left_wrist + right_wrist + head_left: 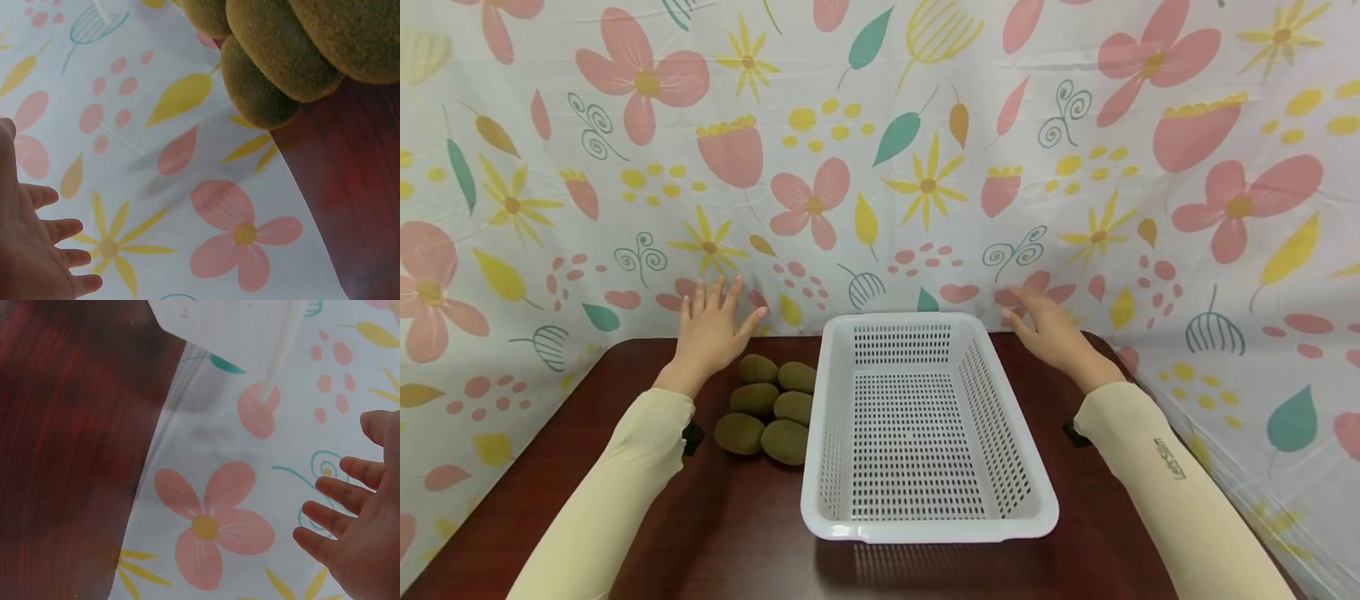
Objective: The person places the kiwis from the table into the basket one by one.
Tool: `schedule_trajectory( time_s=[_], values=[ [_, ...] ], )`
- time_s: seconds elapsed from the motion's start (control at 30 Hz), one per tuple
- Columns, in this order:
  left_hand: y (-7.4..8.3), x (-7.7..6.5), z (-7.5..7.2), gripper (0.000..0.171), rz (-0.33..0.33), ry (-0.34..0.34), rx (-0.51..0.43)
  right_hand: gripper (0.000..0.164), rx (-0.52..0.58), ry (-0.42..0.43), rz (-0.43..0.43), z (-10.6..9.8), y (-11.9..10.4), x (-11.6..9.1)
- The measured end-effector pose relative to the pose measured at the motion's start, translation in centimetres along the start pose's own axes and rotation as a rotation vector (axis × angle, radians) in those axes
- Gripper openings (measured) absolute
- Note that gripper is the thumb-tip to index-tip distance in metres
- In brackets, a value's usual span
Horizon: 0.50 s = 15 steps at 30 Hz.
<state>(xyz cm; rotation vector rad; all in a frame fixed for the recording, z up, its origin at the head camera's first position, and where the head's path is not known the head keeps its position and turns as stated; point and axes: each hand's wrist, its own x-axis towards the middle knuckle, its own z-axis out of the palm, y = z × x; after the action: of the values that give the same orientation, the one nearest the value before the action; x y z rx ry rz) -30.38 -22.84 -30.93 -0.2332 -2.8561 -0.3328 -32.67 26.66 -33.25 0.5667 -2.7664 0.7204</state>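
Observation:
Several brown kiwifruit point(755, 400) lie in two columns on the table, close against the left side of a white perforated plastic basket point(929, 530). The basket holds nothing. My left hand point(709, 325) hovers just behind and left of the kiwifruit, fingers spread and touching none of them. In the left wrist view, that hand point(37, 244) shows at the lower left, apart from the kiwifruit point(281, 50) at the top. To the right of the basket's far corner is my right hand point(1051, 333), fingers extended and holding nothing. The right wrist view shows its spread fingers point(337, 525).
The dark red-brown wooden table point(737, 533) ends just behind the basket. A white cloth point(880, 125) printed with flowers and leaves hangs behind the table and along both sides. Black wrist straps point(693, 437) show at the sleeve cuffs.

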Motion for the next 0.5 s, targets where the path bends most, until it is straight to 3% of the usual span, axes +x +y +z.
schedule_trajectory(
  time_s=[0.27, 0.5],
  values=[
    [0.8, -1.2, 0.0, 0.079, 0.06, 0.03, 0.015, 0.056, 0.098, 0.02, -0.099, 0.9, -0.1, -1.3],
    [1.4, -2.2, 0.1, 0.078, 0.088, 0.022, 0.009, 0.063, 0.108, -0.035, -0.021, 1.4, -0.5, -2.5]
  ],
)
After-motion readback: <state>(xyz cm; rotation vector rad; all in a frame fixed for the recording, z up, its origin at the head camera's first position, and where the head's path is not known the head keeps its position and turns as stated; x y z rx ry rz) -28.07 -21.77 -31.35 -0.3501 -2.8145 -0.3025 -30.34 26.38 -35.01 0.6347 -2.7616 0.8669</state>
